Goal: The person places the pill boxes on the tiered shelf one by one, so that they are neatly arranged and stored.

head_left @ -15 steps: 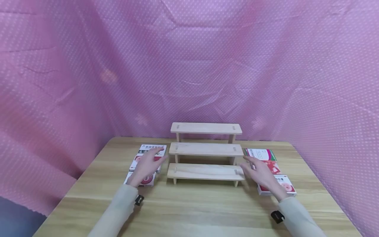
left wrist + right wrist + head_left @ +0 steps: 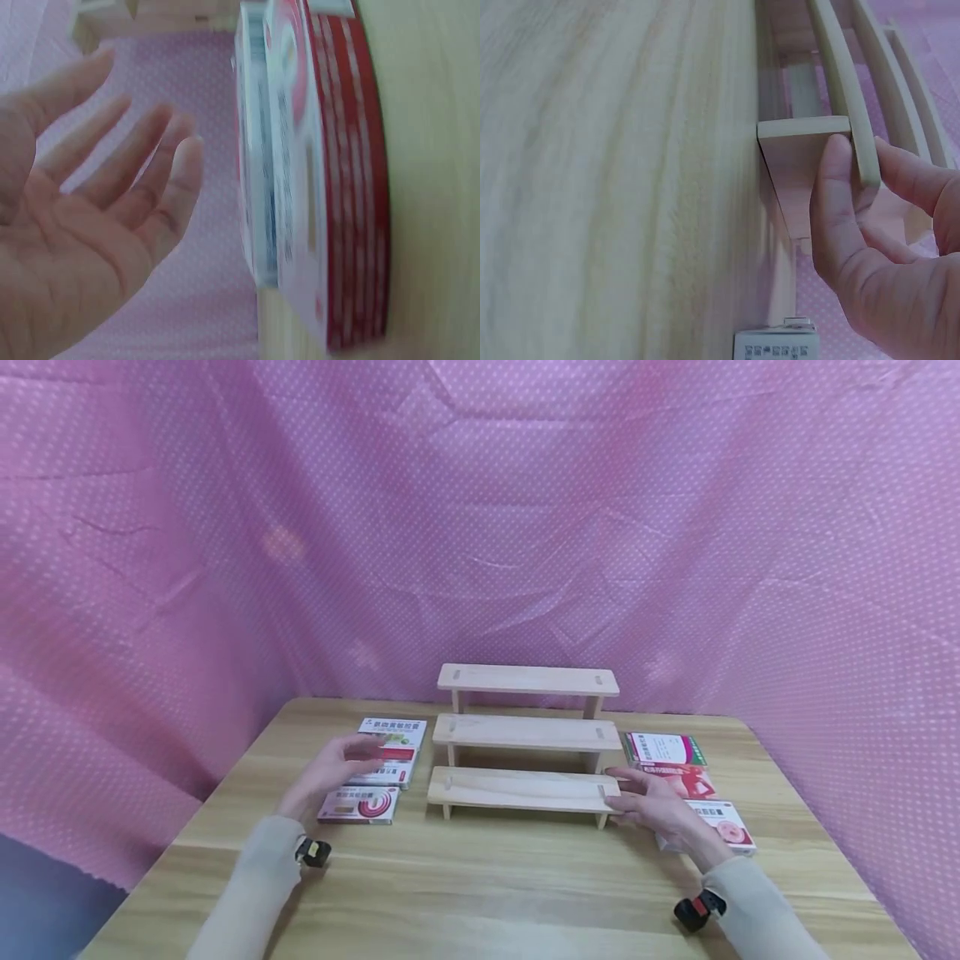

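A three-step wooden display stand (image 2: 525,785) stands mid-table. My right hand (image 2: 660,810) pinches the right end of its lowest step; in the right wrist view the fingers of the hand (image 2: 885,292) lie on both faces of the board (image 2: 844,97). My left hand (image 2: 326,777) hovers over the medicine boxes on the left, fingers spread and relaxed, holding nothing. Below it lie a white box with a red spiral (image 2: 360,806) and a white box with dark lettering (image 2: 397,727). The left wrist view shows the open palm (image 2: 90,232) beside a red-edged box (image 2: 345,195).
Right of the stand lie more medicine boxes: a green-and-white one (image 2: 663,749), a red one (image 2: 690,782) and a white one (image 2: 727,827). A pink dotted cloth (image 2: 525,527) hangs behind and around the wooden table (image 2: 480,893).
My right hand has come to the lowest step's right end and now grips it. The left hand has drawn back to the left, away from the stand. The head view has shifted slightly.
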The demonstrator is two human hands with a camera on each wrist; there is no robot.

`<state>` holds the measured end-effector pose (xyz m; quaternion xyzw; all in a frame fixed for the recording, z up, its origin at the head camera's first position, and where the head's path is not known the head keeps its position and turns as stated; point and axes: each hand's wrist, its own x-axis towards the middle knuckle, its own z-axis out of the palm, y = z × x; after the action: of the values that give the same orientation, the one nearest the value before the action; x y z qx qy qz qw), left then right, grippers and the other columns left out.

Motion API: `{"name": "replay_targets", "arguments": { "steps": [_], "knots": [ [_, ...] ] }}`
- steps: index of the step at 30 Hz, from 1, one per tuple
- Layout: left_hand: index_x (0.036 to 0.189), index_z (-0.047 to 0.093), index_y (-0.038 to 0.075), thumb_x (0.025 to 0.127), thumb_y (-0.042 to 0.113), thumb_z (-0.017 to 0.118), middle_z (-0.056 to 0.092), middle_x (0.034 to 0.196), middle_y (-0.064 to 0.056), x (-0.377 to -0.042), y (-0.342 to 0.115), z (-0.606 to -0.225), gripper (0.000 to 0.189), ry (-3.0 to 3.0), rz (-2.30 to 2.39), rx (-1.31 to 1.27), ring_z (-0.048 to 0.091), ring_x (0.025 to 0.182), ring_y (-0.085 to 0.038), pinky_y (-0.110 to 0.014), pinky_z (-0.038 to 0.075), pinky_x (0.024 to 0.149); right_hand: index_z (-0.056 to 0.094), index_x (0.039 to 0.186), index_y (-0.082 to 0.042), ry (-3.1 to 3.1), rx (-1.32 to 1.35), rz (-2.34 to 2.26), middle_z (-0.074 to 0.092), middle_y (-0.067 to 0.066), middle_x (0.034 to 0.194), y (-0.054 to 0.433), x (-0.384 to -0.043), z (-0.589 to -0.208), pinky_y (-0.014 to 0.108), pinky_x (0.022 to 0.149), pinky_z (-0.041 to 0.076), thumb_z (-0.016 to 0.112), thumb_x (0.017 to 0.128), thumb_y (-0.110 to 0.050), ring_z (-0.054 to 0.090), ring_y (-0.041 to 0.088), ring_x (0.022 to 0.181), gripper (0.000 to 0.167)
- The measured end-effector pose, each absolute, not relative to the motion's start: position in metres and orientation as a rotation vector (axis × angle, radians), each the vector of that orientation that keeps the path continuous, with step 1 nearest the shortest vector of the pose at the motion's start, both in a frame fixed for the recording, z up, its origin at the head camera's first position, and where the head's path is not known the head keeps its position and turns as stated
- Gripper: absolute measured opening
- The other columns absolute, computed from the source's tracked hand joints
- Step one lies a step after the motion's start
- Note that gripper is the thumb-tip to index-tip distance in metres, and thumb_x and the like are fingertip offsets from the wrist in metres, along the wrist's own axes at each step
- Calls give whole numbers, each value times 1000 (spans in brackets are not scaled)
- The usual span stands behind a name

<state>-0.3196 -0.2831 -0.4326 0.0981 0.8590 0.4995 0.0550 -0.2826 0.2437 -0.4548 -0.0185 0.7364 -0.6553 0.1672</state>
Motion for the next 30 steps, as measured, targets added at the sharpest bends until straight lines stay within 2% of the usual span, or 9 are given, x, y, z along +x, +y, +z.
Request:
{"name": "replay_targets", "arguments": {
  "steps": [5,7,12,15,19,26,30],
  "knots": [
    [129,60,3,84,18,74,60,133,-17,-311,-302,-439,50,2596,1384,362,52,124,-33,-45,40,106,31,151,0,2072,-21,-1876,38,29,142,243,-283,-456,31,82,61,67,91,-6,64,15,91,71],
    [128,61,2,84,16,74,61,132,-16,-309,-309,-442,48,2615,1329,409,53,124,-34,-47,41,107,28,151,1,2050,-24,-1887,39,29,141,244,-283,-456,31,83,60,66,91,-5,64,15,91,71],
    [125,64,7,78,17,78,64,128,-12,-301,-326,-446,50,2636,1254,373,53,122,-34,-57,36,109,29,152,-1,2001,0,-1915,41,26,139,247,-284,-458,32,85,60,67,91,-5,66,15,92,72],
    [124,65,11,74,23,81,65,127,-9,-296,-335,-449,54,2661,1168,340,55,118,-30,-57,38,106,31,152,-2,1985,18,-1914,46,24,136,246,-285,-458,33,86,60,68,91,-6,66,16,93,71],
    [125,64,6,74,21,82,64,124,-14,-292,-343,-454,56,2680,1083,450,59,111,-29,-55,43,101,32,151,-3,1981,22,-1913,51,22,133,246,-289,-458,35,87,60,68,91,-6,66,17,95,70],
    [120,66,12,67,15,84,58,132,-18,-291,-345,-459,56,2738,1002,507,50,121,-35,-67,29,108,29,152,-1,1968,-19,-1916,51,23,133,248,-290,-461,35,88,59,66,91,-5,66,17,96,72],
    [124,63,10,66,7,82,54,134,-22,-292,-342,-459,62,2734,971,518,50,119,-37,-65,35,105,29,152,0,1963,-29,-1922,54,20,129,250,-289,-462,34,87,60,66,91,-5,66,17,95,71]
  ]
}}
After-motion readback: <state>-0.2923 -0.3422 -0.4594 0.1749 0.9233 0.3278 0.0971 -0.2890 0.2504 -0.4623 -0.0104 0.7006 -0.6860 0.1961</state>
